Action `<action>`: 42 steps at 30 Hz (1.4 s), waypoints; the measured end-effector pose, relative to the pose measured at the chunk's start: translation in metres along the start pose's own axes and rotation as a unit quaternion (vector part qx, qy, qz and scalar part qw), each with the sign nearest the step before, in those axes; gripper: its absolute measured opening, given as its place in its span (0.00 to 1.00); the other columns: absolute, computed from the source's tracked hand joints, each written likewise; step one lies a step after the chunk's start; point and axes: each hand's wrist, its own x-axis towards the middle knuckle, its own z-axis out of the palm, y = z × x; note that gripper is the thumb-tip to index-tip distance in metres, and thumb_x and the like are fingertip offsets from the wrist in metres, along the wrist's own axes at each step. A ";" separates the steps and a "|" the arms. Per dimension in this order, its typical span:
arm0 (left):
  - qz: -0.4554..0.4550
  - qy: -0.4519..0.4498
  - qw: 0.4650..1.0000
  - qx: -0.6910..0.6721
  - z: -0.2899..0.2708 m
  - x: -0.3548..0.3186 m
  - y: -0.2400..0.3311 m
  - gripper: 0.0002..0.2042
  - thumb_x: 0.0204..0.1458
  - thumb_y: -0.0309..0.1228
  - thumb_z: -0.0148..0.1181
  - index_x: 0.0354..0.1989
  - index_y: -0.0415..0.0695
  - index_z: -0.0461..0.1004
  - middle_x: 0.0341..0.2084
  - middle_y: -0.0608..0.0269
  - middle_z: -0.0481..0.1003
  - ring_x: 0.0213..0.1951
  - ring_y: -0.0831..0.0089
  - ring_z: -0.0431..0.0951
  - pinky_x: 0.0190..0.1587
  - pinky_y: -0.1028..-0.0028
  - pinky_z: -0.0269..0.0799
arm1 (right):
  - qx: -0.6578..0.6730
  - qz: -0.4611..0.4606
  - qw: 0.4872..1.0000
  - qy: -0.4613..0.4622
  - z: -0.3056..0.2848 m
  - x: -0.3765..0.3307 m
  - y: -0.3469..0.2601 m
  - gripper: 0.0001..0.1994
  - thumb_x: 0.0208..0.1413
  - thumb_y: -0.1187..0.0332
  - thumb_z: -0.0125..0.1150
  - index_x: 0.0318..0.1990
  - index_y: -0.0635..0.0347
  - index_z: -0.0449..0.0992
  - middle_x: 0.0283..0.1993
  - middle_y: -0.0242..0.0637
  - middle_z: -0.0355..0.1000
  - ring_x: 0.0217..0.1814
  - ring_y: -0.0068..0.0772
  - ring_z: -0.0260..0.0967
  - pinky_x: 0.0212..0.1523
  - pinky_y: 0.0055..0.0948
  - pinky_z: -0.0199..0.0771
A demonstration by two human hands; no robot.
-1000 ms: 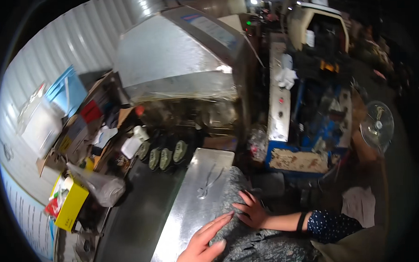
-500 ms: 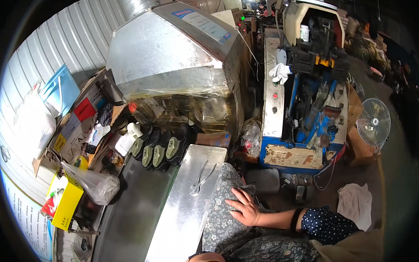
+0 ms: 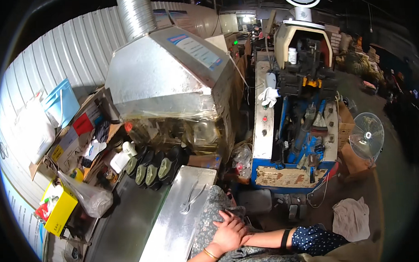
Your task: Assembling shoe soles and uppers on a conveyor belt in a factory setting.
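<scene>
My left hand (image 3: 224, 236), with a gold bangle at the wrist, lies over my right hand (image 3: 227, 217), whose fingers show flat beneath it. Both rest on a grey patterned cloth (image 3: 211, 206) draped over the near right edge of a shiny metal table (image 3: 173, 224). My right forearm comes in from the right with a dark wristband and a dotted blue sleeve. Neither hand grips anything. A pair of metal pliers (image 3: 192, 201) lies on the table just beyond the cloth.
A row of dark shoe soles (image 3: 151, 167) stands at the table's far end under a big metal hood machine (image 3: 170, 77). A blue machine (image 3: 292, 128), a floor fan (image 3: 366, 137) and a white rag (image 3: 351, 214) are on the right. Boxes, a plastic bag (image 3: 89, 197) and a yellow box (image 3: 60, 210) crowd the left.
My left hand has moved right from the metal table onto my right hand. The view has tilted up, showing more of the hood and the duct.
</scene>
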 end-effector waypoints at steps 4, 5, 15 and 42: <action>-0.069 -0.024 0.995 -0.062 0.002 -0.002 -0.010 0.17 0.49 0.45 0.62 0.38 0.44 0.82 0.39 0.62 0.81 0.48 0.65 0.78 0.58 0.64 0.66 | -0.098 -0.177 0.979 -0.034 -0.031 0.015 -0.002 0.23 0.64 0.54 0.48 0.65 0.42 0.69 0.69 0.41 0.59 0.75 0.39 0.48 0.73 0.39 0.47; -0.066 -0.020 0.996 -0.059 0.003 -0.001 -0.009 0.17 0.49 0.45 0.62 0.38 0.44 0.82 0.39 0.62 0.81 0.48 0.65 0.78 0.58 0.64 0.66 | -0.101 -0.181 0.978 -0.032 -0.038 0.016 -0.007 0.23 0.64 0.54 0.48 0.65 0.42 0.69 0.69 0.41 0.59 0.75 0.39 0.48 0.73 0.39 0.47; -0.057 0.006 0.995 -0.082 0.011 -0.008 -0.007 0.17 0.47 0.44 0.63 0.37 0.43 0.81 0.38 0.56 0.80 0.47 0.59 0.77 0.58 0.60 0.66 | -0.251 -0.164 0.937 -0.179 -0.045 0.017 -0.003 0.23 0.65 0.51 0.44 0.66 0.37 0.67 0.72 0.37 0.56 0.75 0.40 0.49 0.71 0.41 0.51; -0.056 0.044 0.990 -0.125 0.020 -0.006 -0.019 0.16 0.47 0.42 0.64 0.35 0.41 0.80 0.35 0.56 0.78 0.45 0.56 0.76 0.55 0.59 0.68 | -0.265 -0.111 0.943 -0.168 -0.010 0.016 0.038 0.19 0.62 0.50 0.53 0.60 0.30 0.73 0.71 0.36 0.57 0.71 0.40 0.52 0.70 0.38 0.50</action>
